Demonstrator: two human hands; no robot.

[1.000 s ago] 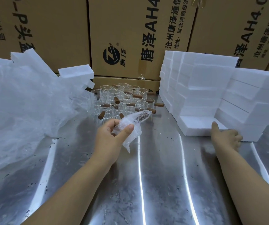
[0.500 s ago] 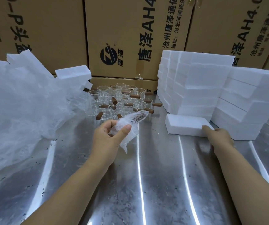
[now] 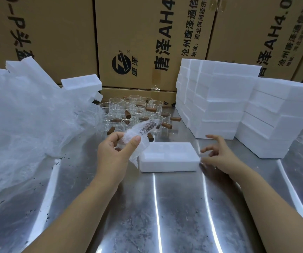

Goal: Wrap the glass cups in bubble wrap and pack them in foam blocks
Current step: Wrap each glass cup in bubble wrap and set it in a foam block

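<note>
While left hand [image 3: 114, 154] grips wrapped cup [image 3: 142, 132], foam block [image 3: 169, 158] just beside

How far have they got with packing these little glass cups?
Early days. Done: one wrapped cup, and one foam block laid out, apart from the foam stacks. In hand: the left hand grips that cup; the right hand hovers open beside the block. Left: seating it, and wrapping the many bare cups behind.

The foam blocks [image 3: 211, 99] are plain white. The glass cups [image 3: 128, 108] are clear with brown handles. The bubble wrap [image 3: 28, 121] is milky translucent. The counter [image 3: 165, 216] is streaked silver steel; the cartons [image 3: 147, 33] are tan with black print.
</note>
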